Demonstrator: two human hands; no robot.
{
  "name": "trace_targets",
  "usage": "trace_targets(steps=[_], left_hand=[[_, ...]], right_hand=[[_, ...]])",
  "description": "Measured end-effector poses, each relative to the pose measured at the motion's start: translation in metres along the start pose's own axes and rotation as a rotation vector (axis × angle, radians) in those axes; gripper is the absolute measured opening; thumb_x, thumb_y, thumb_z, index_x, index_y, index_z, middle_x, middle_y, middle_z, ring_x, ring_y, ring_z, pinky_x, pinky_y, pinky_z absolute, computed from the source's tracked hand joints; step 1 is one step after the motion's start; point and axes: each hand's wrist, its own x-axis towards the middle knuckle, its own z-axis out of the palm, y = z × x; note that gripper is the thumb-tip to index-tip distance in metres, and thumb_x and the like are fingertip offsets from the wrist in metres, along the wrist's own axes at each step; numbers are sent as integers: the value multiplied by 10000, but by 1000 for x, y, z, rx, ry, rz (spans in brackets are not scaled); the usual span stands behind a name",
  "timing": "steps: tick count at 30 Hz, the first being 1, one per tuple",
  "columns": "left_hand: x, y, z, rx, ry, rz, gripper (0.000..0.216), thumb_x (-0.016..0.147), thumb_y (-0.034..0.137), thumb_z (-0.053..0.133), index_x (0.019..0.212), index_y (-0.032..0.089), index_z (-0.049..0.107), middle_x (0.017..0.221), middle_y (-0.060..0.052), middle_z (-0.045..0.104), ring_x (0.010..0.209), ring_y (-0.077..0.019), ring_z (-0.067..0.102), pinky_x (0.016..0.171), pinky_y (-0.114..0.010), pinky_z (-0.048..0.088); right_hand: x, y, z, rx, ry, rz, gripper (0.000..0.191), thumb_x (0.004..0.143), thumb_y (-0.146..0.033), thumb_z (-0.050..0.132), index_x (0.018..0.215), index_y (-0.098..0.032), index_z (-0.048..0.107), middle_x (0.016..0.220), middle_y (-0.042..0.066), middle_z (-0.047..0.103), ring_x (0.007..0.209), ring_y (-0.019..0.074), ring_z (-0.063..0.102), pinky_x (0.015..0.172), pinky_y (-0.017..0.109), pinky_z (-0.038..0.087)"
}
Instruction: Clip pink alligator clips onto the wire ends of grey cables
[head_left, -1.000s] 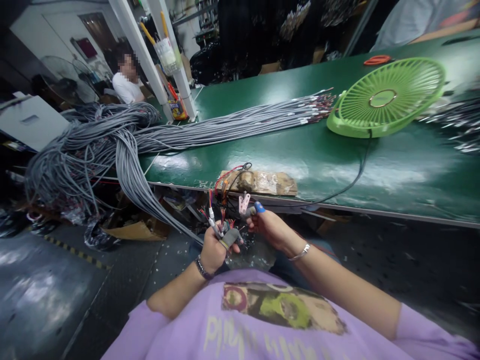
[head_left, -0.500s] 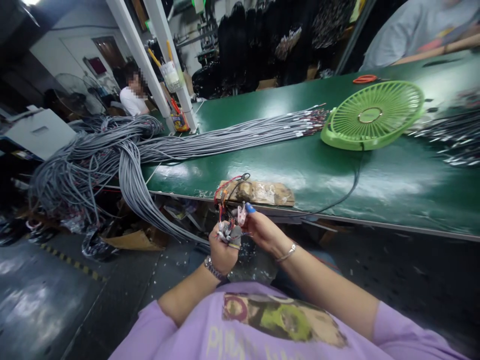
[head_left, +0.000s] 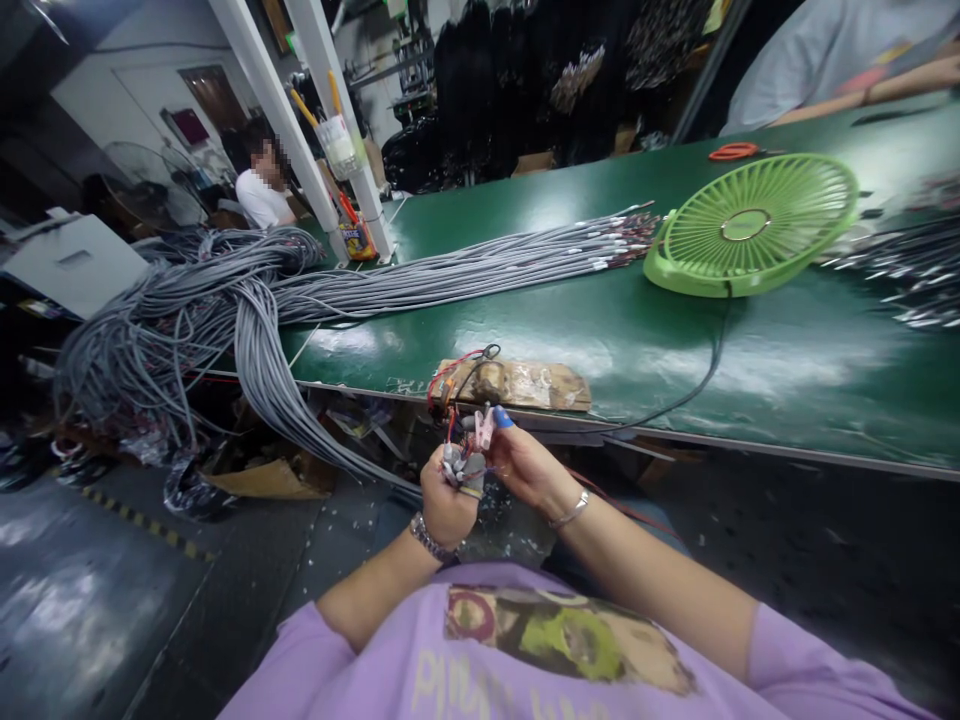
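Observation:
My left hand (head_left: pixel 444 500) is closed round the end of a grey cable (head_left: pixel 315 440) whose thin coloured wires (head_left: pixel 454 450) stick up from my fist. My right hand (head_left: pixel 525 465), with a blue cap on one fingertip, pinches a small pale connector (head_left: pixel 484 425) right against those wire ends. Both hands meet just below the front edge of the green table (head_left: pixel 615 350). The grey cable runs down and left from my fist to a big bundle.
A thick bundle of grey cables (head_left: pixel 465 268) lies across the table and spills off its left end in a heap (head_left: pixel 165 320). A green fan (head_left: pixel 750 225) lies flat at the right, its black cord trailing forward. A taped block (head_left: pixel 525 383) sits at the table edge. A person (head_left: pixel 262 185) sits far left.
My hands have come together: the right hand's connector now touches the wire ends in my left fist. The view has shifted slightly upward since a second ago.

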Motion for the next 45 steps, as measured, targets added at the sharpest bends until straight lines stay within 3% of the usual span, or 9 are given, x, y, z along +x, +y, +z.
trace_targets(steps=[6,12,17,23,33,39,45], left_hand=[[-10,10,-9,-100,-67,-100,373,691,539,704,674,190,573,487,19,580,397,-112,513,420,-227,391],[-16,0,-17,-155,-48,-139,445,667,596,716,653,172,581,442,25,578,364,-103,518,388,-204,383],[-15,-4,-17,-178,-30,-112,421,700,574,707,701,165,608,540,-8,660,384,-93,535,393,-199,395],[-8,5,-7,-173,20,-98,440,688,590,707,689,167,586,529,-8,654,373,-89,527,384,-192,378],[-3,7,5,-147,59,-89,469,635,621,722,618,184,552,456,21,584,364,-94,508,408,-209,403],[-4,7,6,-128,57,-85,447,632,590,731,587,195,527,414,36,537,357,-97,493,406,-213,401],[-4,9,3,-156,43,-116,418,622,555,748,619,190,544,441,41,549,353,-88,488,392,-205,387]], right_hand=[[-11,1,-6,-6,-54,77,460,811,-621,582,727,-179,676,687,21,655,600,101,568,579,211,453],[-21,8,-18,-24,-116,146,449,870,-560,542,770,-150,694,714,50,667,625,106,587,601,208,468],[-23,3,-19,-56,-151,99,455,880,-571,514,804,-163,698,715,50,660,622,112,574,579,212,458],[-12,-13,2,-105,-51,51,410,849,-546,583,728,-165,676,664,32,649,571,106,552,532,213,446],[6,7,-2,62,-62,-47,343,753,-497,719,765,-159,662,672,17,665,574,125,568,495,239,429],[8,10,-1,71,-138,-68,371,778,-529,680,827,-161,658,675,17,650,571,133,566,459,238,403],[4,7,0,95,-73,-17,430,806,-595,607,810,-169,666,656,9,641,553,116,561,477,222,429]])
